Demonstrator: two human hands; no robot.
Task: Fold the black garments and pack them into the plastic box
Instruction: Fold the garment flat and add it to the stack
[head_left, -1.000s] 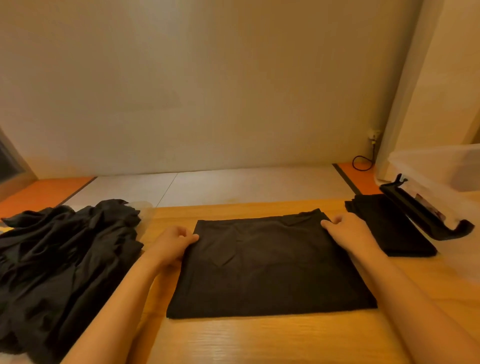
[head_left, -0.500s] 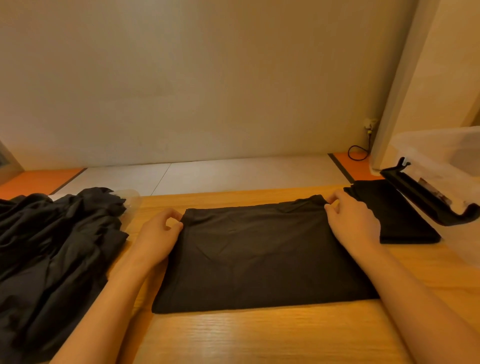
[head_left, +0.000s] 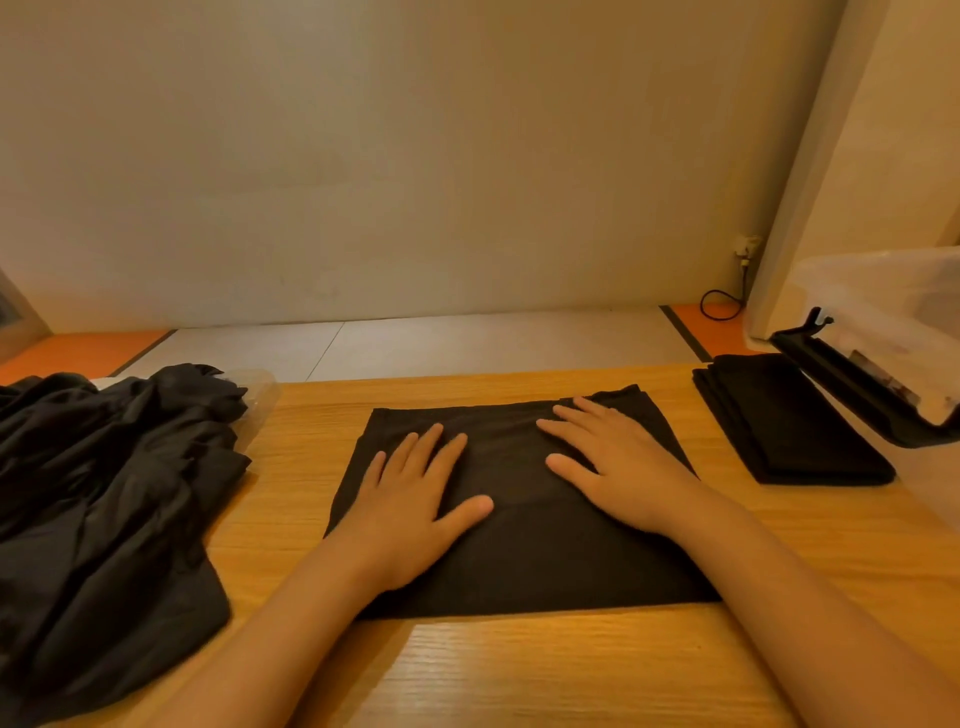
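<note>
head view: both hands have let go of the far corners; the left hand (head_left: 410, 514) and right hand (head_left: 618, 467) now lie flat, fingers spread, holding nothing, pressing the garment (head_left: 530, 561) at the middle of the table (head_left: 519, 675). this fold looks set. its long axis runs left-right, broad edge facing the person.

The flat garment (head_left: 524, 525), the crumpled pile (head_left: 104, 509) and the folded stack (head_left: 789, 426) are all noted as plain black. The table (head_left: 519, 670) is recorded as light wood with visible grain. The plastic box (head_left: 893, 296) is seen to be clear, with a black latch (head_left: 857, 384).
</note>
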